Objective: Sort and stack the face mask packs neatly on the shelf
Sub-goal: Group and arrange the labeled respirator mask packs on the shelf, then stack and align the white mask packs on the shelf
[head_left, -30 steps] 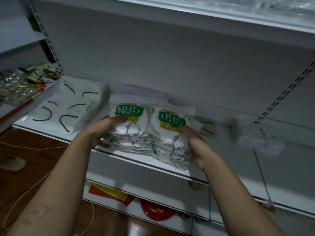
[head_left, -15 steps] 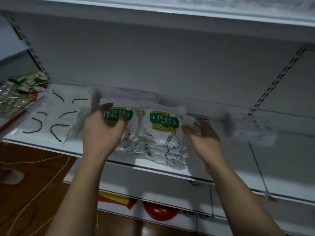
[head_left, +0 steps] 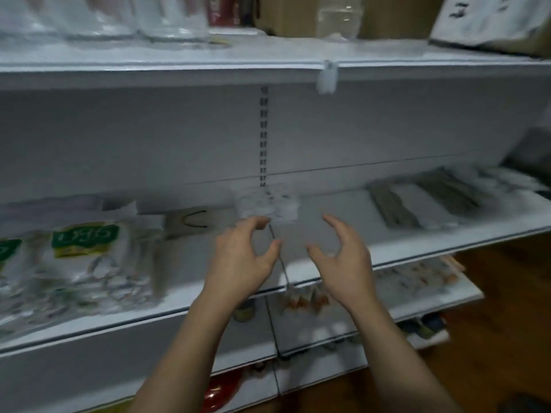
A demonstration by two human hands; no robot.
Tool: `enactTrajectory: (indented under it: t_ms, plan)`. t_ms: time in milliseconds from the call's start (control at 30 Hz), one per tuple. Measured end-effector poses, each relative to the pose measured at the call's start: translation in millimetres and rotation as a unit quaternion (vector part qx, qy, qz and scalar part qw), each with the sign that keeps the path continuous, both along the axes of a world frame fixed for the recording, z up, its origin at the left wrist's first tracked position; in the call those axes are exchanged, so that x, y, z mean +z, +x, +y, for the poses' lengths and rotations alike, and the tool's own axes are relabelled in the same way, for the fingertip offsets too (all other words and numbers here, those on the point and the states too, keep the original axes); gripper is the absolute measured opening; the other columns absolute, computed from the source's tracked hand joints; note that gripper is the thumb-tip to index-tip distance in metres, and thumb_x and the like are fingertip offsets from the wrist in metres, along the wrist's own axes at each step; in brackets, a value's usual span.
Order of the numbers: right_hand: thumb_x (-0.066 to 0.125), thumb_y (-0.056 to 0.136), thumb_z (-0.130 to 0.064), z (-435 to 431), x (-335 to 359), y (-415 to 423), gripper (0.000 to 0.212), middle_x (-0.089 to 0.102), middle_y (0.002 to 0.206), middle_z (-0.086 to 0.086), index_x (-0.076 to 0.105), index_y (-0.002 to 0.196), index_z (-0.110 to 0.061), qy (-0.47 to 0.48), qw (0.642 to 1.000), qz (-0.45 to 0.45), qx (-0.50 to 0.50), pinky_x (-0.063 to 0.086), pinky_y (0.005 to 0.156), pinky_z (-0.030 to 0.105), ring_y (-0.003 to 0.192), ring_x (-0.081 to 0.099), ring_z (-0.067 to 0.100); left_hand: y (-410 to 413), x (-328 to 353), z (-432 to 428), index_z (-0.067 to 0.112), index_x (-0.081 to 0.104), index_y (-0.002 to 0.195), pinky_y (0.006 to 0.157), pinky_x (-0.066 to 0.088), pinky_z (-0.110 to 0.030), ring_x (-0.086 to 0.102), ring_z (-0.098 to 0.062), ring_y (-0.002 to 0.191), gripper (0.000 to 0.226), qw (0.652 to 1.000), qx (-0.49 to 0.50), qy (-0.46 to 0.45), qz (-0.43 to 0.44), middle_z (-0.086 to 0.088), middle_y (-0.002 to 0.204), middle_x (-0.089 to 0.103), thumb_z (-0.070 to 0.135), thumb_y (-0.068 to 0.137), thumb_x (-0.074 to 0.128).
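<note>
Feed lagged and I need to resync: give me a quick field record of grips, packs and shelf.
left grip: open, empty, by white pack
right grip: open, empty, above shelf
N95 packs: piled on shelf, left
flat packs: in a row, right
contact with white pack: cannot tell, blurred

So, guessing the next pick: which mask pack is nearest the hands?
The small white pack by the back wall, beyond the left hand; green-labelled packs lie further left.

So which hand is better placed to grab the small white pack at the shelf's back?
Left hand: its fingertips sit just under the white pack. Right hand hovers open further right, over bare shelf.
</note>
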State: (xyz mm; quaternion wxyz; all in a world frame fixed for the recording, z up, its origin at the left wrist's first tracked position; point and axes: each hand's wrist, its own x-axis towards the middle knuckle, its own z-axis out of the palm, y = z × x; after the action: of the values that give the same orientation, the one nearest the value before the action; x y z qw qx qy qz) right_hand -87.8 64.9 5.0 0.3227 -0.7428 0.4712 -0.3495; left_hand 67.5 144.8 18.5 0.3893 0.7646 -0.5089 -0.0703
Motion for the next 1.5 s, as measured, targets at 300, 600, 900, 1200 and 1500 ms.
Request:
enactTrajectory:
  t_ms: [300,600,900,1200,1500]
  plan:
    - [0.065,0.09,-0.032,-52.4,-10.0,-183.3,0.046,0.047,0.14,-0.01,0.052,0.134,-0.028,0.035,0.993,-0.027,-0.106,0.033,0.098,0.021,0.129,0.041,0.008,-166.0,-19.3,-86.4,0.025,0.058,0.125,0.096,0.048,-0.034,0.057,-0.011,0.114,0.039,0.992,-0.102,0.029,0.07,0.01,0.118,0.062,0.036,0.089,0.066]
    - [0.067,0.089,-0.034,-98.9,-24.5,-250.8,0.045,0.053,0.136,-0.009,0.054,0.132,-0.028,0.061,0.99,-0.031,-0.123,0.039,0.098,0.024,0.125,0.045,0.009,-243.1,-27.8,-143.9,0.025,0.059,0.124,0.088,0.043,-0.024,0.057,-0.006,0.111,0.037,0.985,-0.121,0.053,0.107,0.011,0.116,0.064,0.036,0.089,0.065]
    - [0.066,0.089,-0.031,-183.1,-48.8,-257.3,0.046,0.052,0.136,-0.005,0.053,0.133,-0.029,0.109,0.987,0.003,-0.114,0.041,0.102,0.03,0.126,0.046,0.013,-252.2,-56.2,-236.6,0.022,0.056,0.129,0.092,0.041,-0.026,0.053,-0.012,0.118,0.044,0.981,-0.136,0.091,0.107,0.007,0.128,0.057,0.034,0.088,0.067]
    - [0.069,0.086,-0.023,-281.5,-69.2,-246.4,0.042,0.058,0.109,-0.002,0.054,0.126,-0.022,0.214,0.96,-0.036,-0.179,0.042,0.084,0.025,0.098,0.055,0.014,-248.6,-102.6,-332.6,0.037,0.034,0.149,0.11,0.031,-0.05,0.026,-0.029,0.146,0.071,0.965,-0.175,0.146,-0.133,0.0,0.159,0.028,0.054,0.084,0.058]
    - [0.06,0.093,-0.007,-336.8,-43.9,-236.4,0.021,0.069,0.086,0.003,0.064,0.108,-0.02,0.25,0.91,-0.309,-0.116,0.05,0.059,0.025,0.072,0.063,0.015,-219.8,-72.5,-360.4,0.032,0.062,0.082,0.072,0.054,-0.024,0.062,-0.002,0.071,0.019,0.961,-0.004,-0.125,0.247,0.015,0.074,0.065,0.022,0.097,0.057]
